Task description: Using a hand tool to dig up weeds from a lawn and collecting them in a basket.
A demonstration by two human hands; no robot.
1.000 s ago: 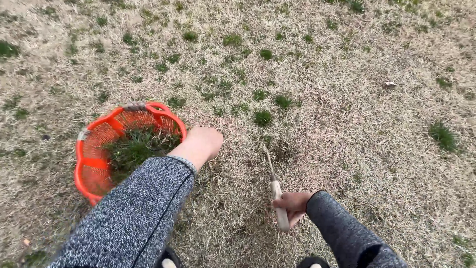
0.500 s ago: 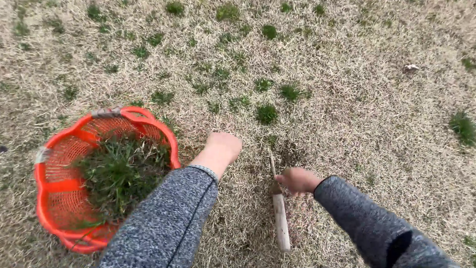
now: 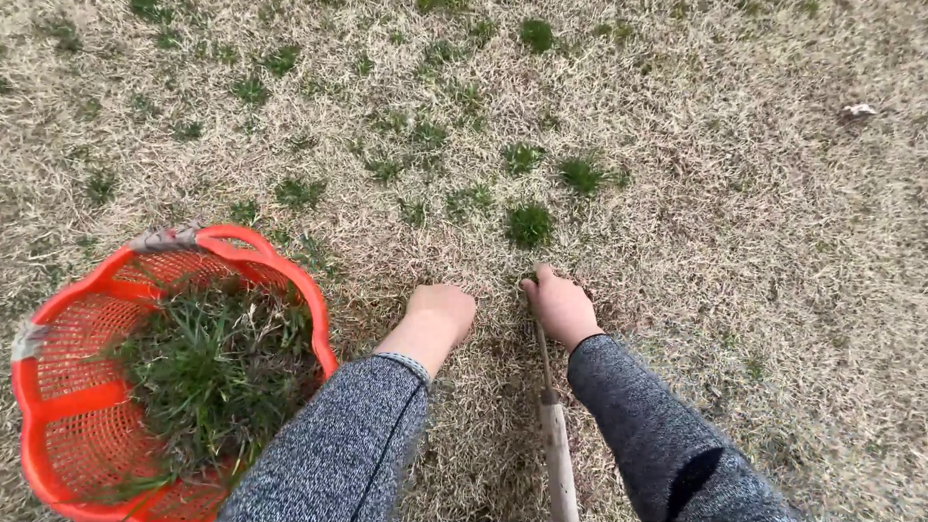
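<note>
Pressing down into the dry, straw-coloured lawn [image 3: 735,251], the right hand [image 3: 561,307] sits just below a small green tuft [image 3: 529,224], knuckles up and fingers curled toward the ground; whether those fingers pinch anything cannot be told, since the palm side is hidden; the weeding tool [image 3: 554,425] lies on the grass with its thin metal shaft running up under the right wrist and its pale wooden handle pointing toward the bottom edge of the view, just beside the grey speckled right sleeve [image 3: 667,445]; the hand does not appear to grasp the handle, though the shaft's tip is lost beneath it; the left hand [image 3: 440,311] rests close beside the right one, balled into a loose fist with its knuckles on the ground, and what it holds, if anything, cannot be seen; the left sleeve [image 3: 338,445], of the same grey knit, reaches down to the bottom edge; an orange plastic basket [image 3: 58,387] with slotted walls stands on the lawn at the lower left, just beside the left forearm, its far rim wrapped with a strip of grey tape; a heap of pulled green weeds [image 3: 217,367] fills its middle; more green tufts [image 3: 580,174] dot the lawn beyond the hands, toward the top edge; a pale dry leaf [image 3: 858,110] lies well apart near the upper right corner.
</note>
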